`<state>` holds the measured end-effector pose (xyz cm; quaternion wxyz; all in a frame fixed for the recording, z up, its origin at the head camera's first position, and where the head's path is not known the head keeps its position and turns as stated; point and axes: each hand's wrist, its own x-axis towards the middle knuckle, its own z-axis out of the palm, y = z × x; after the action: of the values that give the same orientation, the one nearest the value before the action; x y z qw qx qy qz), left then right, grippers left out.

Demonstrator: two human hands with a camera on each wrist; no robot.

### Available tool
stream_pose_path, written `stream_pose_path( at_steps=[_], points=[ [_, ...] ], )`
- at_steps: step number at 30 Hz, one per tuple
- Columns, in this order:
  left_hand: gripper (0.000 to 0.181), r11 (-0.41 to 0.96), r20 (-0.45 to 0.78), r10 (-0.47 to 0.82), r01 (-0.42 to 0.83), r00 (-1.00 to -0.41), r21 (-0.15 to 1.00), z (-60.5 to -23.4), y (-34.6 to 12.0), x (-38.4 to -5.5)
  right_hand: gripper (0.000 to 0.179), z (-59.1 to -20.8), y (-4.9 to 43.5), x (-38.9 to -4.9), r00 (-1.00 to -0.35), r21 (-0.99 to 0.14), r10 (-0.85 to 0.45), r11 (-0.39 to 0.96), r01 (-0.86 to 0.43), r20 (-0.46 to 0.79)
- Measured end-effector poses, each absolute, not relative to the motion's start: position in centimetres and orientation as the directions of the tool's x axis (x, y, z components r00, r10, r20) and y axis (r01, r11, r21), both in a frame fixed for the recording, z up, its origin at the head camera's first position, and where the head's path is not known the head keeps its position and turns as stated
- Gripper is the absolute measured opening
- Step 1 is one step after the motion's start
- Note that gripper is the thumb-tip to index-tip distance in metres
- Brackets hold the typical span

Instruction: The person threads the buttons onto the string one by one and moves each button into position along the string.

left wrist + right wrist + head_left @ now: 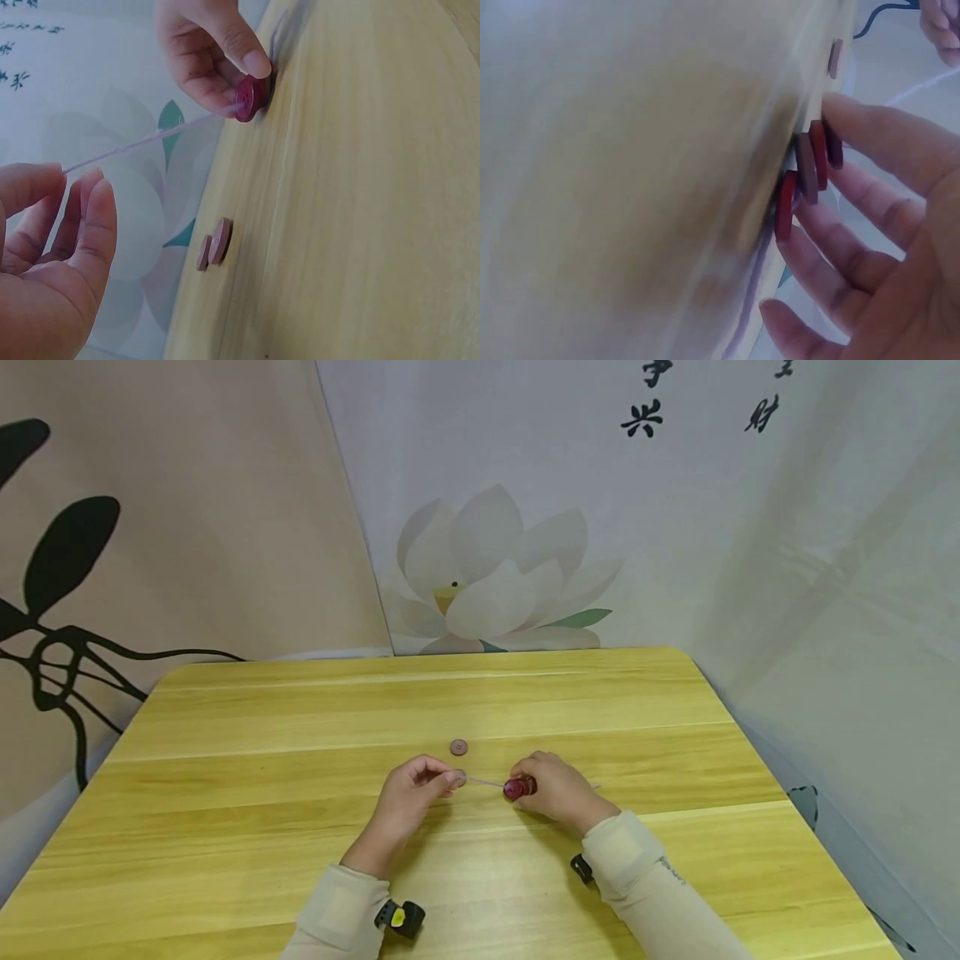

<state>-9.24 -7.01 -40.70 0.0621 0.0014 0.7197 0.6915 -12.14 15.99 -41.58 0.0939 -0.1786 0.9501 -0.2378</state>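
Note:
My left hand (408,793) pinches the end of a pale purple string (142,141) between thumb and forefinger. Pulled straight, the string runs across to the holes of a dark red button (246,99). That button is gripped by my right hand (555,787), thumb on one side and fingers on the other. In the right wrist view it belongs to a row of several buttons, including a red button (784,206) and a mauve button (806,169). Beyond this row, the string's tail (748,300) trails over the table.
Two mauve buttons lie on the wooden table (225,827): a larger button (220,241) and a smaller button (203,253). In the head view, one sits just beyond the left fingers and the other at the fingertips. A printed cloth (510,427) hangs behind the table's far edge.

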Motion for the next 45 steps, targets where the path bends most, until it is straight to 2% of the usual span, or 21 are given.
stream_pose_path(
  at_steps=[6, 21, 36, 45],
  points=[
    [0.008, 0.057, -0.088, 0.084, -0.084, -0.993, 0.995, -40.7, -7.0, -9.2, 0.042, -41.7, 16.5, -11.8, -0.932, -0.54, -0.357, 0.798, -0.267, -0.068],
    [0.009, 0.042, -0.091, 0.072, -0.088, -0.993, 0.995, -41.1, -6.9, -9.1, 0.042, -41.1, 16.8, -10.7, -0.963, -0.645, -0.262, 0.748, -0.16, -0.065],
    [0.009, 0.063, -0.081, 0.078, -0.076, -0.994, 0.995, -41.3, -6.9, -9.2, 0.034, -40.9, 15.0, -9.7, -0.97, -0.767, -0.242, 0.616, -0.183, 0.037],
    [0.012, 0.042, -0.082, 0.087, -0.079, -0.993, 0.996, -41.3, -6.6, -9.1, 0.028, -40.8, 13.5, -9.4, -0.949, -0.806, -0.292, 0.529, -0.264, 0.118]
  ],
)
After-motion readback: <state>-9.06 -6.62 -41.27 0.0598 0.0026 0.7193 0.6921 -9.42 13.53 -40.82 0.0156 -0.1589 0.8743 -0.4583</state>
